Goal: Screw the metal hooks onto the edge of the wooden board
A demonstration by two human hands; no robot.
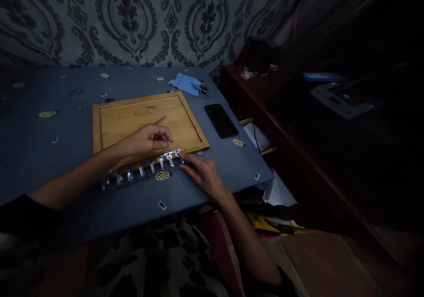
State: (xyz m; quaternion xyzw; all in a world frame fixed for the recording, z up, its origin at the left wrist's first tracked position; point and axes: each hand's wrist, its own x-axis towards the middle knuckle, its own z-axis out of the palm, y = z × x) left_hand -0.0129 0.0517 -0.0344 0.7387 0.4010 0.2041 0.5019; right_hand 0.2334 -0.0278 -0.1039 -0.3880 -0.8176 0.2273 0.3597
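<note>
Blue-clothed table (232, 169), patterned wall (172, 18) behind. Hooked strip (141, 170), one: lying along the wooden board's (132, 118) near edge; we are judging steadiness vital. Right hand (207, 173): pinching its end. Left hand (150, 138): hovering curled; whether its grip is pinching anything, we cannot tell.
</note>
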